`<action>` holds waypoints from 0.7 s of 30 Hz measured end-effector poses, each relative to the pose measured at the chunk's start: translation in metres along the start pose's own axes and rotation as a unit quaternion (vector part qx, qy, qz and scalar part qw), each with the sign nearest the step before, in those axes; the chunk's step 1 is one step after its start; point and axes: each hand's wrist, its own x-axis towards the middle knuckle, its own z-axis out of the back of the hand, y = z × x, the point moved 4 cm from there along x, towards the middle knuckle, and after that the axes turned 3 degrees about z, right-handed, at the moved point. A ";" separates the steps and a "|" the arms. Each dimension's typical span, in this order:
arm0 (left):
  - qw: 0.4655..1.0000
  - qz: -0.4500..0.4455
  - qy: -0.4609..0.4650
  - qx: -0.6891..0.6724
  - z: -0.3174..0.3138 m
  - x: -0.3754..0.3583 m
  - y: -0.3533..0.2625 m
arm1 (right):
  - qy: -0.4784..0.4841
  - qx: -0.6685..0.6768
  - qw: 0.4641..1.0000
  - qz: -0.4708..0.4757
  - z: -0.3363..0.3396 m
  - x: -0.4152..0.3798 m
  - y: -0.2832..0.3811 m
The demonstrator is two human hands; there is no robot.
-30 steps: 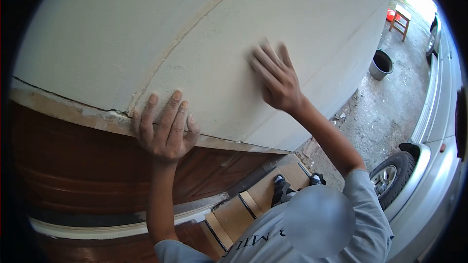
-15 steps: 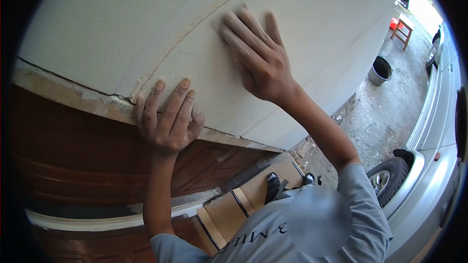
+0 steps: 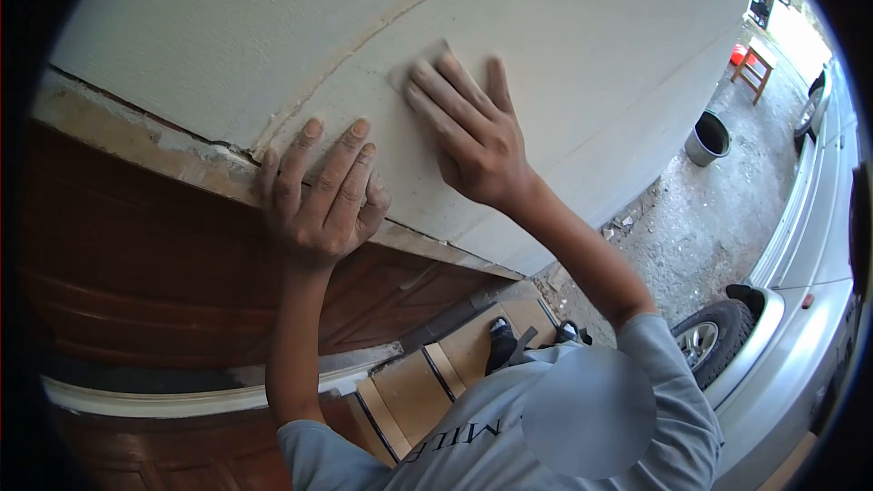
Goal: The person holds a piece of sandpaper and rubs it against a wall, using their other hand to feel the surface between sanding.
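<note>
My right hand (image 3: 475,136) lies against the off-white plastered wall (image 3: 600,45), its dusty fingers stretched out. Thin grey edges of what looks like a piece of sandpaper (image 3: 398,82) show beside its fingertips; the palm side is hidden. To the left and lower, my left hand (image 3: 326,195) rests with fingers extended on the wall's bottom edge, beside the door frame (image 3: 155,141). It holds nothing that I can see. A rough raised seam (image 3: 364,41) curves up the wall between the left fingertips and the top of the view.
A brown panelled wooden door (image 3: 182,273) is below the frame. My feet stand on a tan plank platform (image 3: 400,395). At right are a black bucket (image 3: 707,138), a wooden stool (image 3: 753,71), and a silver vehicle (image 3: 791,327) on rough, debris-strewn ground (image 3: 673,227).
My right hand has slid down the wall, closer to my left hand. The left hand stays at the wall's edge, while the whole view has shifted slightly.
</note>
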 end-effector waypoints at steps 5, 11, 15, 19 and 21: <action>0.999 -0.021 -0.037 -0.008 -0.005 -0.003 0.003 | 0.061 -0.030 0.996 -0.049 -0.024 -0.127 -0.016; 1.000 -0.004 -0.019 -0.015 0.000 -0.001 0.000 | -0.018 0.006 1.000 -0.025 -0.013 0.002 0.017; 1.000 -0.003 -0.022 -0.022 0.003 0.000 0.001 | 0.025 0.002 0.999 -0.040 -0.025 -0.064 0.010; 0.999 0.004 -0.030 -0.040 0.007 -0.001 0.003 | 0.191 -0.018 0.972 -0.132 -0.009 -0.160 0.009; 0.998 0.002 -0.043 -0.037 0.008 0.001 0.003 | 0.184 0.165 0.906 -0.344 0.012 -0.180 0.008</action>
